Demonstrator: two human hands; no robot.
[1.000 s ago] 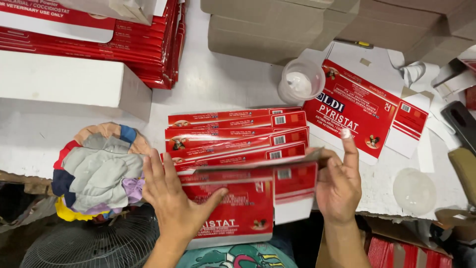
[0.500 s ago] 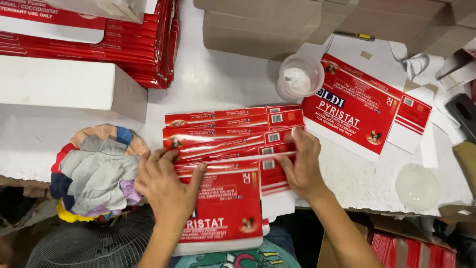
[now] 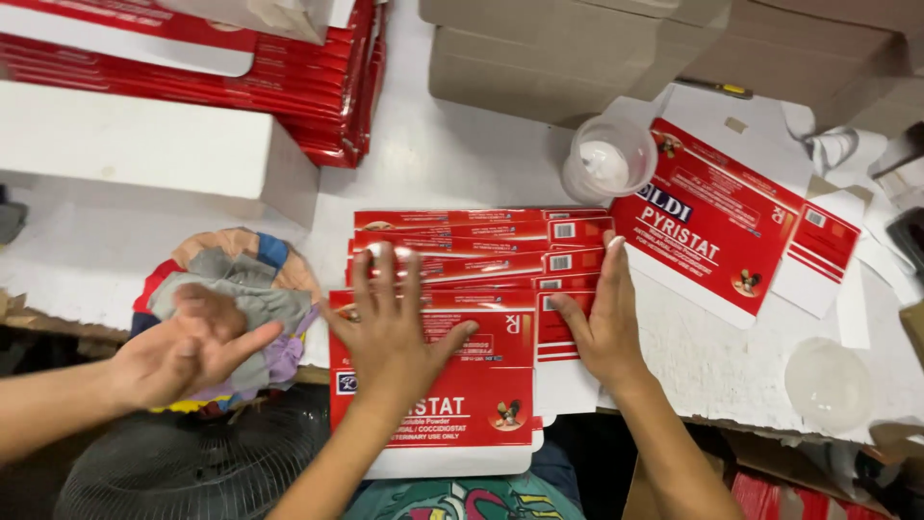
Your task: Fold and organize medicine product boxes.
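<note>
My left hand (image 3: 390, 327) lies flat, fingers spread, hiding part of the top red carton (image 3: 433, 385); right hand (image 3: 602, 323) open, pressed on the fanned stack (image 3: 481, 250). Desk (image 3: 462, 164) edge cuts cartons. Plastic cup (image 3: 611, 159) holds white paste. Another person's hand (image 3: 188, 347) rests on a rag pile (image 3: 231, 279).

Fanned flat red cartons (image 3: 481, 252) centre; unfolded red-white carton (image 3: 717, 226) right; red stack (image 3: 192, 67) top-left

The left hand (image 3: 390, 332) lies flat with the palm down, the fingers spread and pointing away from the body, the thumb held out to the right. Its forearm comes up from the lower edge. The right hand (image 3: 599, 323) also lies palm down, the fingers straight and close together, the thumb stretched towards the left hand. Its forearm runs down to the right.
</note>
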